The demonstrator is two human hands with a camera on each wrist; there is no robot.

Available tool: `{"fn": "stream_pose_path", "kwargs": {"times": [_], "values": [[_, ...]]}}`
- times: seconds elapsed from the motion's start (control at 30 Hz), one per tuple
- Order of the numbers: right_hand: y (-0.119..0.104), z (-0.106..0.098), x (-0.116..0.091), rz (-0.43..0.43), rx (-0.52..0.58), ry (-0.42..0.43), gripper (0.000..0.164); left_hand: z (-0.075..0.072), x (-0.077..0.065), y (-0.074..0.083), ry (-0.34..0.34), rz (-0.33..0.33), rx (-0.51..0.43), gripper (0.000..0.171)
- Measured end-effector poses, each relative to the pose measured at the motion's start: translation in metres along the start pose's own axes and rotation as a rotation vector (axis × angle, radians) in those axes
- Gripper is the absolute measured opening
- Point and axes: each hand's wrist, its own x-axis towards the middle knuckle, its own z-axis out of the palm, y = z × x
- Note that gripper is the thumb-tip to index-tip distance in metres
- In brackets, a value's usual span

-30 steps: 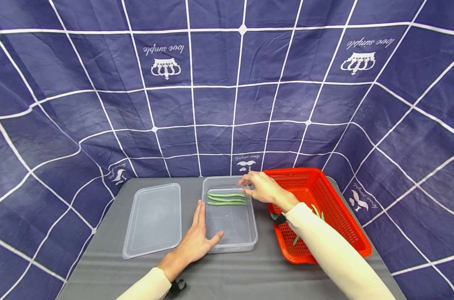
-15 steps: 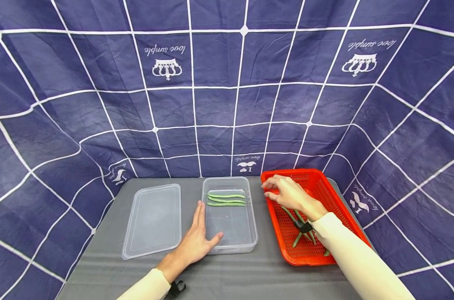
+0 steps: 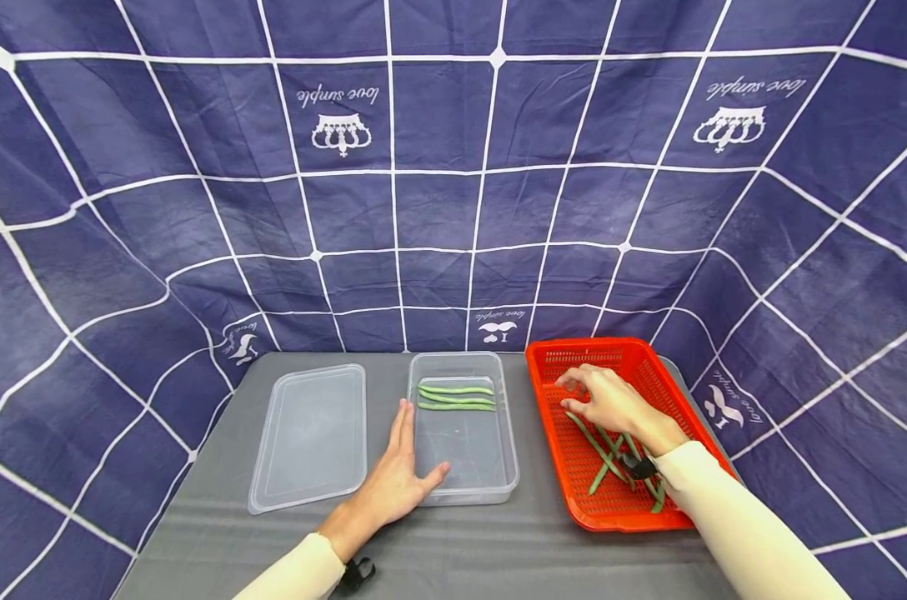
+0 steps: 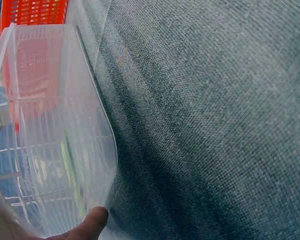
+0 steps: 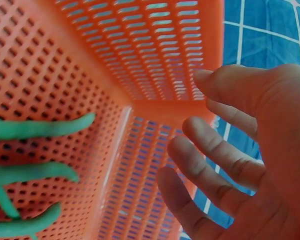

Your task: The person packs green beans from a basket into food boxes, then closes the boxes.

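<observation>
Green beans (image 3: 457, 407) lie side by side across the far part of a clear plastic container (image 3: 464, 457). My left hand (image 3: 395, 479) rests against the container's left side, fingers extended and thumb at the near edge. In the left wrist view a fingertip (image 4: 97, 218) touches the container's wall. Over the red basket (image 3: 566, 492) hovers my right hand (image 3: 607, 400), fingers loosely bent with nothing between them. Several more green beans (image 3: 599, 458) lie crossed on the basket's floor, partly hidden by the wrist. The right wrist view shows bean ends (image 5: 45, 127) apart from the fingers.
A flat translucent lid (image 3: 311, 437) lies on the grey tabletop (image 3: 453, 550) left of the container. Blue cloth with white lines (image 3: 438, 208) hangs behind and along both sides. The basket stands right of the container, a gap between them.
My right hand has moved right, from above the container's far right corner to over the red basket. More beans in the basket are now visible. The left hand stays in place.
</observation>
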Motion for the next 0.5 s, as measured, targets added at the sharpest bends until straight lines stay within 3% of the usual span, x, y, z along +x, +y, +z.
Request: {"fn": "stream_pose_path", "kwargs": {"times": [0.5], "values": [[0.026, 0.011, -0.018, 0.002, 0.051, -0.109, 0.036, -0.001, -0.001, 0.002, 0.002, -0.010, 0.003, 0.122]]}}
